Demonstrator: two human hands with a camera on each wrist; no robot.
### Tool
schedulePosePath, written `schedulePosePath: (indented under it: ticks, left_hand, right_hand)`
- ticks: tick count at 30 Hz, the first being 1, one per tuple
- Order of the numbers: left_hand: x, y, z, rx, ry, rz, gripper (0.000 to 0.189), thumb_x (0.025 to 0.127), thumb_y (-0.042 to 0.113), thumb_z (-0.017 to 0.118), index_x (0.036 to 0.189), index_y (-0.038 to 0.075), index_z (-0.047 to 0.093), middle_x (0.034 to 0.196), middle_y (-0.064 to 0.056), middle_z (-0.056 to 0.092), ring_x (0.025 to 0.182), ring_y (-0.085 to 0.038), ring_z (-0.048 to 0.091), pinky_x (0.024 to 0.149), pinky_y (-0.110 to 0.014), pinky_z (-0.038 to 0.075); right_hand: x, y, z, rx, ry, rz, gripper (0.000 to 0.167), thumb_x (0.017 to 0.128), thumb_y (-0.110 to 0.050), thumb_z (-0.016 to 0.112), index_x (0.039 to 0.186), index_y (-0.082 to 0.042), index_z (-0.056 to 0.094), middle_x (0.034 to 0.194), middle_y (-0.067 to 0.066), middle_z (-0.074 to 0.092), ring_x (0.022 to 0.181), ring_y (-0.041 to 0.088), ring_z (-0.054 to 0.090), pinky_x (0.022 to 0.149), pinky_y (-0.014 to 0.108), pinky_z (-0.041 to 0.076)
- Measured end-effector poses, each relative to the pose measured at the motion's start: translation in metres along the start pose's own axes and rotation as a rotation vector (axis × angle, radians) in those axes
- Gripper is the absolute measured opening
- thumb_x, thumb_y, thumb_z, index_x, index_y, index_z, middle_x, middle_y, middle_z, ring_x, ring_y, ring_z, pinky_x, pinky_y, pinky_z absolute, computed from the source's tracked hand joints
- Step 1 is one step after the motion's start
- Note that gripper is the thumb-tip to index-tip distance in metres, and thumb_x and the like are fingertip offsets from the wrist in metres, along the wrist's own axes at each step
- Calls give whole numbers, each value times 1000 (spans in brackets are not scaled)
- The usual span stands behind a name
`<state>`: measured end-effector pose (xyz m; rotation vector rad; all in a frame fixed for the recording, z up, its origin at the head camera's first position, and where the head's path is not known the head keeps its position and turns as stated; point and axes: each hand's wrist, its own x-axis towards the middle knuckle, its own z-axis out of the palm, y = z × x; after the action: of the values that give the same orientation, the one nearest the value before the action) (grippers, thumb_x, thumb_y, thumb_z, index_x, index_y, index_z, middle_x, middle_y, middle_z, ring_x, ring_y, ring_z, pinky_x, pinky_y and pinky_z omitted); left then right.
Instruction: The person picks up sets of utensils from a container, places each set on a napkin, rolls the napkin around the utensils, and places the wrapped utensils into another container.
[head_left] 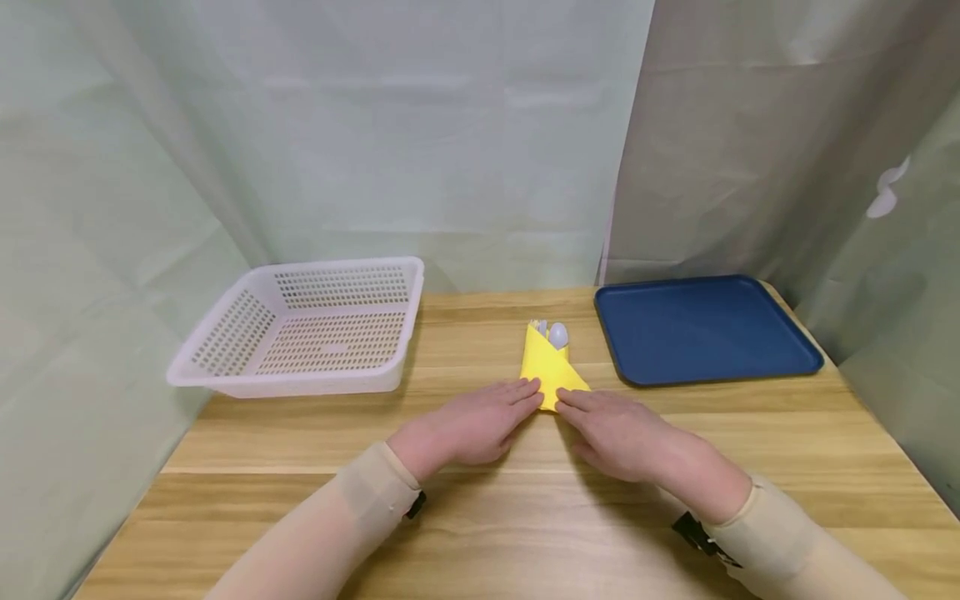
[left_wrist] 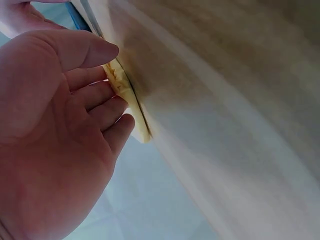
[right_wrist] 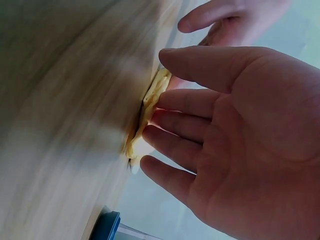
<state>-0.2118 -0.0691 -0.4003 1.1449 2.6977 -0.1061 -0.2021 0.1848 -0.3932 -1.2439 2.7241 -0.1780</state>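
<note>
A yellow napkin [head_left: 551,367], folded with a slanting upper edge, lies on the wooden table in the head view. Out of its far end stick a spoon [head_left: 558,335] and, left of it, the tops of other light-coloured cutlery [head_left: 537,325]; their lower parts are hidden inside. My left hand [head_left: 491,419] rests its fingertips on the napkin's near left side. From the right, my right hand [head_left: 618,431] touches the near right side with extended fingers. Both wrist views show the palms facing down and the fingers fairly straight against the napkin's thick folded edge [left_wrist: 122,85].
A white perforated plastic basket [head_left: 300,383] stands at the back left of the table [head_left: 480,533]. To the back right lies a dark blue tray [head_left: 708,329]. Pale sheets [head_left: 450,150] hang behind and at the sides.
</note>
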Motion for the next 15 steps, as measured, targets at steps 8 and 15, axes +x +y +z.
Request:
schedulePosePath:
  ticks: [8,15]
  left_hand:
    - [0,-3,1,-28,13,17,61,113,16,60,169,1,41,177,-17,33,164,-29,33,133,-39,27]
    - [2,-5,0,-54,29,24,56,114,18,59,166,3,46,175,-16,39,162,-28,37,132,-40,31]
  right_hand:
    - [1,-8,2,-22,6,41,65,103,-22,80,157,5,56,162,22,55,149,42,54,123,59,44]
    - [2,-16,5,-55,18,79,66,103,-24,80,158,4,55,162,23,54,150,40,53,124,59,41]
